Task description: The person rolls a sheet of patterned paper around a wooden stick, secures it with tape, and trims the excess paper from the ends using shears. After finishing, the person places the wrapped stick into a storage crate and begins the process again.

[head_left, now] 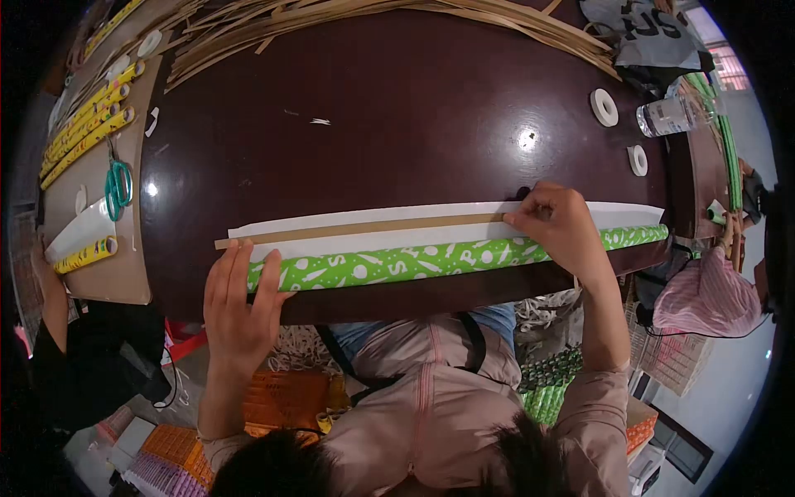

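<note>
A green patterned paper roll lies along the table's front edge, with a white strip of its paper unrolled behind it. On that white paper rests a long thin brown strip. My left hand lies with fingers spread over the roll's left end, its fingertips near the strip's left end. At the strip's right end, my right hand is closed, thumb and index finger pinching the strip.
Many brown strips lie along the table's back. Tape rolls and a clear bottle stand at right. Teal scissors and yellow rolls are on the left table. People sit at both sides.
</note>
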Demonstrator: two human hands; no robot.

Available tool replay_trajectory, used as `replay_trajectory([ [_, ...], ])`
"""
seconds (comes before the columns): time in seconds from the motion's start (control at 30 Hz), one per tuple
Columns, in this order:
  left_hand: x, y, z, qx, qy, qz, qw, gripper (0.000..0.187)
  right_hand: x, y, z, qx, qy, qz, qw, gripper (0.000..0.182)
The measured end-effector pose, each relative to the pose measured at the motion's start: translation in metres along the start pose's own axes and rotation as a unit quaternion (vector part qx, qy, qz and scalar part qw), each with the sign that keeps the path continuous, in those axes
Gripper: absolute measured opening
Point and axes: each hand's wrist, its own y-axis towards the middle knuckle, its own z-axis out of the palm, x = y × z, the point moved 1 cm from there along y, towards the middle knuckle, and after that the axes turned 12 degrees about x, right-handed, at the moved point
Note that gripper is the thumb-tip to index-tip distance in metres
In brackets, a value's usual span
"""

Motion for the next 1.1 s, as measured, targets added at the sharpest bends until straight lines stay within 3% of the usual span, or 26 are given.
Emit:
replay_trajectory([
  [0.27, -0.002, 0.003, -0.005, -0.022, 0.005, -0.005, 1.000, 0.047, 0.000, -0.006, 0.012, -0.081, -0.055, -0.019, 0.995, 0.026],
  [0.33, -0.004, 0.005, -0.007, -0.011, -0.007, -0.004, 1.000, 0.046, 0.009, -0.011, 0.012, -0.120, -0.186, 0.049, 0.974, 0.033],
  [0.43, -0.004, 0.004, -0.007, 0.024, -0.029, -0.019, 0.999, 0.051, 0.008, -0.015, 0.014, -0.155, -0.204, 0.039, 0.966, 0.037],
  [0.53, -0.004, 0.004, -0.008, 0.016, -0.018, -0.016, 1.000, 0.053, 0.006, -0.016, 0.006, -0.131, -0.196, 0.104, 0.966, 0.040],
  [0.73, -0.010, 0.012, -0.017, -0.011, -0.010, -0.005, 1.000, 0.048, 0.000, -0.012, 0.008, -0.124, -0.174, 0.114, 0.970, 0.042],
  [0.9, -0.037, 0.027, -0.015, -0.019, -0.033, 0.006, 0.999, 0.056, 0.001, -0.013, 0.008, -0.132, -0.151, 0.109, 0.974, 0.042],
  [1.03, -0.068, 0.051, -0.007, -0.060, -0.036, 0.097, 0.993, 0.054, 0.003, -0.014, 0.010, -0.134, -0.146, 0.123, 0.972, 0.042],
  [1.1, -0.085, 0.061, -0.006, -0.067, -0.034, 0.100, 0.992, 0.052, 0.000, -0.015, 0.013, -0.149, -0.139, 0.107, 0.973, 0.042],
])
